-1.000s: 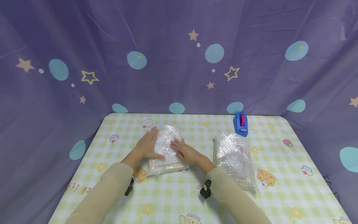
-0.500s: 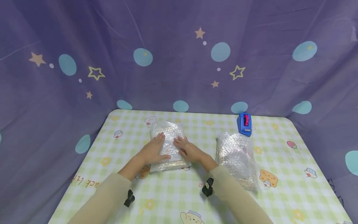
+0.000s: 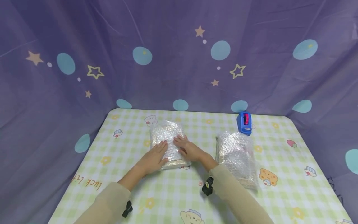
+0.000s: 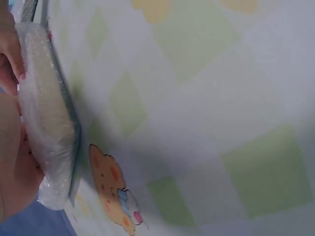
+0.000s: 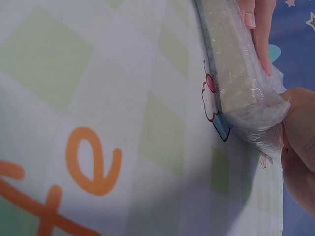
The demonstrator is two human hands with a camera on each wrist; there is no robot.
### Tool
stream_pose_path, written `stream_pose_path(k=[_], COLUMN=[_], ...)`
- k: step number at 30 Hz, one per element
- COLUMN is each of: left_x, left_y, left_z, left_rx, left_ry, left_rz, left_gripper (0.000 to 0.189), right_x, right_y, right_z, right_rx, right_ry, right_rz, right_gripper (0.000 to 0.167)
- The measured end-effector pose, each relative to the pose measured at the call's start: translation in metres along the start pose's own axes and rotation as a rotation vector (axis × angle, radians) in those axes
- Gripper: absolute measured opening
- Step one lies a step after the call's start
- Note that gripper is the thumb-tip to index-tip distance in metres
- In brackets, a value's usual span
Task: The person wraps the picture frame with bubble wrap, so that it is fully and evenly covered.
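A flat package in bubble wrap [image 3: 167,129] lies left of centre on the table. My left hand [image 3: 153,159] rests on its near left part, fingers straight and thumb toward the near edge. On its right side lies my right hand [image 3: 190,150], fingers stretched over the top. In the left wrist view the package [image 4: 51,108] shows a pale block through the clear wrap. The right wrist view shows loose wrap bunched at the package's corner [image 5: 261,125] beside my right hand [image 5: 301,132]. The undersides of both hands are hidden.
A second bubble-wrapped package [image 3: 235,152] lies to the right, near my right forearm. Behind it stands a blue tape dispenser [image 3: 244,123] with a pink-red roll core. A green checked cloth [image 3: 291,180] covers the table, and a purple curtain [image 3: 173,84] hangs behind.
My left hand has slid from the package's upper left edge toward its near left corner. My right hand stays on the right side. The head view has shifted slightly.
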State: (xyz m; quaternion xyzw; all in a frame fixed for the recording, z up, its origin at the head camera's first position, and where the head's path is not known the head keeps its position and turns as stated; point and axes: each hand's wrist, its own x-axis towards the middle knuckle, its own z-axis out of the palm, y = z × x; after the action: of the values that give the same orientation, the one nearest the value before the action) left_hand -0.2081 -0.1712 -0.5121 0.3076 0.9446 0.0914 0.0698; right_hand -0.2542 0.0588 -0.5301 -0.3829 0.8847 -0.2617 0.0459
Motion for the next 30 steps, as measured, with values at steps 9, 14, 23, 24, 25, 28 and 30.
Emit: stream_pose_path(k=[9, 14, 23, 24, 25, 28, 30], left_x=[-0.002, -0.003, 0.000, 0.000, 0.000, 0.000, 0.000], left_y=[0.000, -0.002, -0.010, -0.011, -0.012, -0.015, -0.018], left_z=[0.003, 0.002, -0.006, -0.007, -0.007, -0.007, -0.006], left_rx=[-0.028, -0.016, -0.002, 0.002, 0.001, 0.005, 0.005], left_ry=[0.047, 0.047, 0.016, 0.011, 0.008, -0.006, -0.014], left_rz=[0.010, 0.030, 0.073, 0.079, 0.090, 0.123, 0.147], left_gripper=[0.066, 0.066, 0.067, 0.067, 0.067, 0.067, 0.068], right_x=[-0.001, -0.002, -0.002, -0.003, -0.005, -0.010, -0.014], right_y=[-0.002, -0.006, -0.011, -0.013, -0.014, -0.018, -0.021], right_z=[-0.001, -0.001, 0.000, 0.001, 0.002, 0.007, 0.010], right_rx=[-0.033, -0.029, -0.049, -0.059, -0.071, -0.115, -0.134], right_ry=[0.007, 0.004, 0.053, 0.059, 0.062, 0.065, 0.059], right_rz=[-0.011, -0.015, 0.006, 0.018, 0.033, 0.083, 0.115], right_gripper=[0.049, 0.048, 0.049, 0.049, 0.049, 0.049, 0.049])
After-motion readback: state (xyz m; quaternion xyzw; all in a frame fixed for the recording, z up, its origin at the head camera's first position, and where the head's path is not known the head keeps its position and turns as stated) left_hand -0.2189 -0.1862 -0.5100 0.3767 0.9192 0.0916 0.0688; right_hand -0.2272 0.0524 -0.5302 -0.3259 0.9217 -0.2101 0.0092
